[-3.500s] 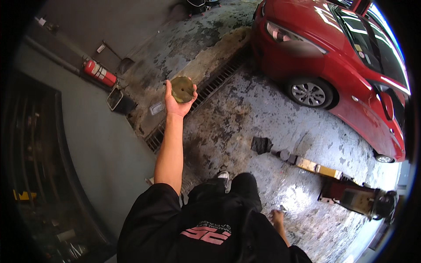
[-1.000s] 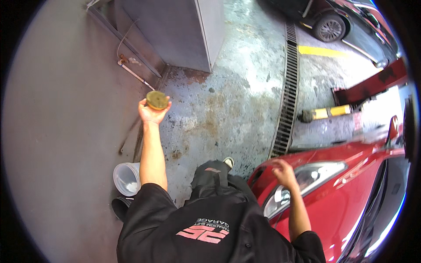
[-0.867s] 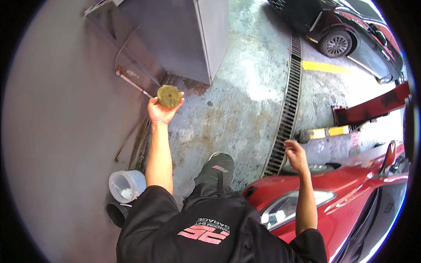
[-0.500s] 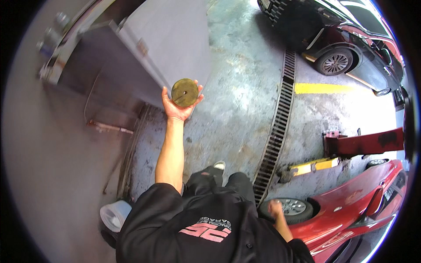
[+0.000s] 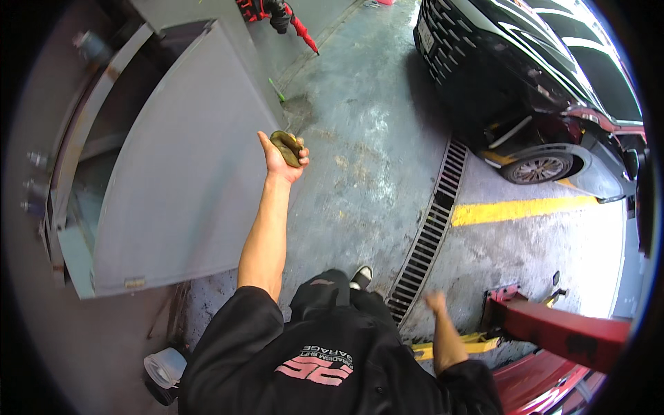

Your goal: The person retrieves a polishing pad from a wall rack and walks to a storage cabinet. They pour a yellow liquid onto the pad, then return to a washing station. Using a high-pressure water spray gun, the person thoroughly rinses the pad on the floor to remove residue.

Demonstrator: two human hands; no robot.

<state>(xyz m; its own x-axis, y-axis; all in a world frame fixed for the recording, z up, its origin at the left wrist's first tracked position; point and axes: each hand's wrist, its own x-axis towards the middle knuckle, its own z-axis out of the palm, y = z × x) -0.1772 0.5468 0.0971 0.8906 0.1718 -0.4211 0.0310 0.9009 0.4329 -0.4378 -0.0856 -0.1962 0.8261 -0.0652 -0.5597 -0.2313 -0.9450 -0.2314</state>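
Daylight from upper right, glare on floor (image 5: 595,256); dark fisheye rim, right hand (image 5: 436,302) motion-blurred.

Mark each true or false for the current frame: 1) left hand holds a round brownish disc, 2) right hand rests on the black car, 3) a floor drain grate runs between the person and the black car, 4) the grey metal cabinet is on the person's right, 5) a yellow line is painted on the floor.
1) True: the left hand holds a round brownish disc, raised.
2) False: the right hand hangs free and empty near the red lift arm, far from the black car.
3) True: the drain grate runs across the concrete floor between them.
4) False: the grey metal cabinet is on the person's left.
5) True: the yellow line lies beside the grate.
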